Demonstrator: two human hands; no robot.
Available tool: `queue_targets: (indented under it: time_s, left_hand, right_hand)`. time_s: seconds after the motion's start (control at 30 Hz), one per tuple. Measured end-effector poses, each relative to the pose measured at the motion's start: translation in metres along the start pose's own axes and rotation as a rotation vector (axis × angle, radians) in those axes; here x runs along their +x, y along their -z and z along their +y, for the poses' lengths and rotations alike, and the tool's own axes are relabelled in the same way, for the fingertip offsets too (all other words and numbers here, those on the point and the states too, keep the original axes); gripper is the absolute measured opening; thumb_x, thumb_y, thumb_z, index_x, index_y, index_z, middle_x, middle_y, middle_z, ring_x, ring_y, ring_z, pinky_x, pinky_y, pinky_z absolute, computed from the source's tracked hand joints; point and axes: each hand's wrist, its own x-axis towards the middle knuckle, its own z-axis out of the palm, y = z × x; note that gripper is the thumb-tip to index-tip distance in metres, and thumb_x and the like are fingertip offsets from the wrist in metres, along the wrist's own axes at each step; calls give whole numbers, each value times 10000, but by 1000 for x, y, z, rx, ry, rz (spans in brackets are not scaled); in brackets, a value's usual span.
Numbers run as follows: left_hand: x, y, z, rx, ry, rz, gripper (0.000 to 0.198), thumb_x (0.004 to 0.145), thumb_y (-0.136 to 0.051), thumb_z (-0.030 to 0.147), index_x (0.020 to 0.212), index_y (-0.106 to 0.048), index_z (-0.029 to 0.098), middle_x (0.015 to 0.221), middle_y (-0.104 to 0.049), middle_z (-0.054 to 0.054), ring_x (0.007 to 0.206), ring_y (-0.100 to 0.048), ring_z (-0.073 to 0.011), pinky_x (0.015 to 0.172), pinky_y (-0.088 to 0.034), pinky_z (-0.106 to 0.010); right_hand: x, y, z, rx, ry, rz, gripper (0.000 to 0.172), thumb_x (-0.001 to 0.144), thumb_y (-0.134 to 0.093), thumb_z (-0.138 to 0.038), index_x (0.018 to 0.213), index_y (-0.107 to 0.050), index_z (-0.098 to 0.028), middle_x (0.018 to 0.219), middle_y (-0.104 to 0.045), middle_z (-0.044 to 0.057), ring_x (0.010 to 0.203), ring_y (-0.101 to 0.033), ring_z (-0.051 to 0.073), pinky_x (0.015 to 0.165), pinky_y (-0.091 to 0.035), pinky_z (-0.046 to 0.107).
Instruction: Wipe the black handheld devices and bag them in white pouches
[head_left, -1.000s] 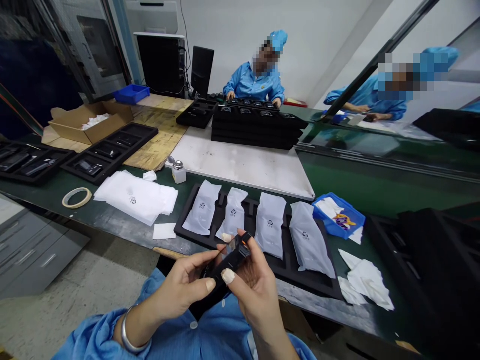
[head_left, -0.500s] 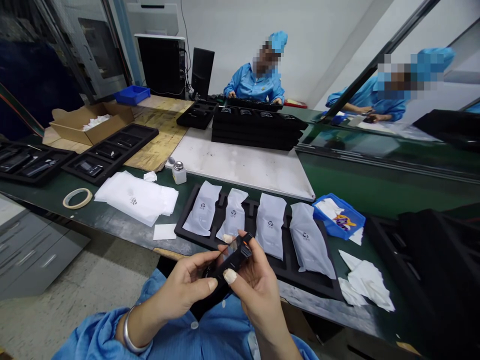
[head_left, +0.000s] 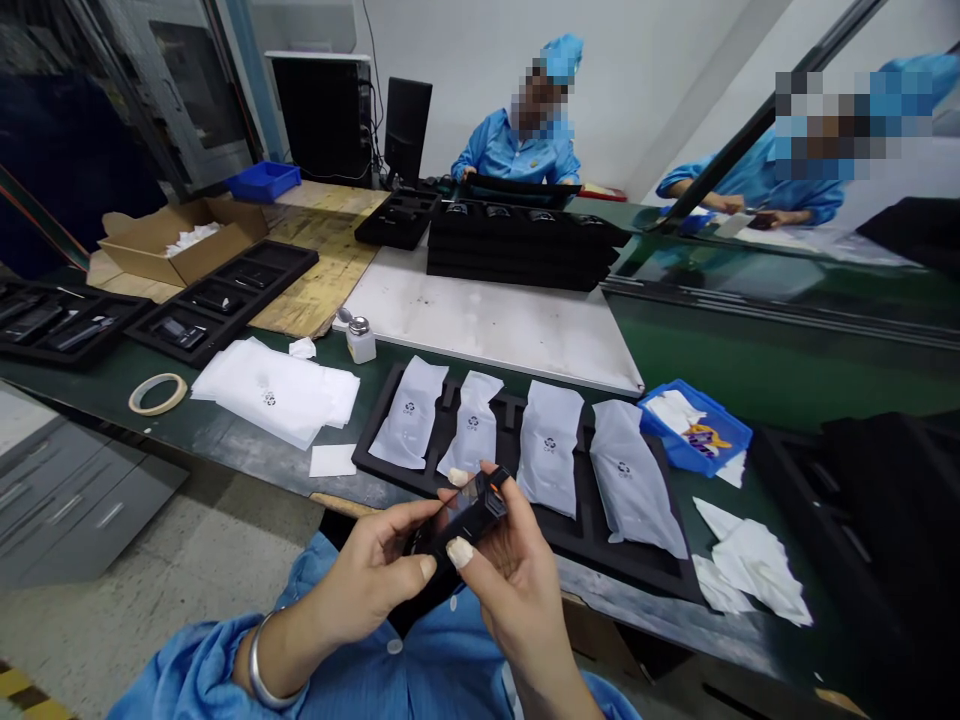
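Observation:
Between my two hands is a black handheld device (head_left: 471, 518) with a glossy screen and a small orange mark near its top end. My left hand (head_left: 382, 565) grips its lower end, thumb along the near side. Around its upper end are the fingers of my right hand (head_left: 517, 570), with the thumb pressed on the side. Just beyond my hands lies a black foam tray (head_left: 506, 432). In it rest several frosted plastic bags (head_left: 551, 445) with printed recycling marks; their contents cannot be made out.
Left of the tray are a stack of flat white bags (head_left: 274, 392), a tape roll (head_left: 157, 394) and a pump bottle (head_left: 361, 340). A blue bin (head_left: 694, 428) and crumpled tissues (head_left: 757, 560) lie right. Stacked trays (head_left: 521, 250) stand before a co-worker (head_left: 517, 150); another person sits farther right.
Both hands keep hold of the device in nearly the same pose. The view has shifted slightly. The co-worker across the table has tilted the tray in their hands.

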Motion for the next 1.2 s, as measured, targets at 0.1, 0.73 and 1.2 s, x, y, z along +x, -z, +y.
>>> queue_targets:
  time_s: [0.1,0.73,1.2]
  left_hand:
    - [5,4,-3,15,33,2,485,798,-750,373,1238,-651,195,1261,-657,-107,1228,-555,-317,1077,-398,-457]
    - [1,12,-8,-140,104,-48,594,760,-802,350,1301,-610,198,1327,-608,-136,1272,-513,-332,1102,-352,-493]
    - [1,24,-37,-23,-132,231,707,764,-798,287,1400,-498,207,1368,-577,-131,1218,-570,-293,1035,-463,-417]
  right_hand:
    - [8,3,5,30,-19,16,711,749,-815,-292,1368,-466,-286,1300,-604,112,1144,-615,284,993,-499,478]
    - [7,5,13,105,-69,-15,940,689,-844,-313,1474,-328,-341,1441,-479,106,1258,-536,307,1034,-459,509]
    - [8,9,27,-221,5,138,560,719,-826,-429,1189,-595,-230,1119,-671,107,957,-661,246,772,-579,367]
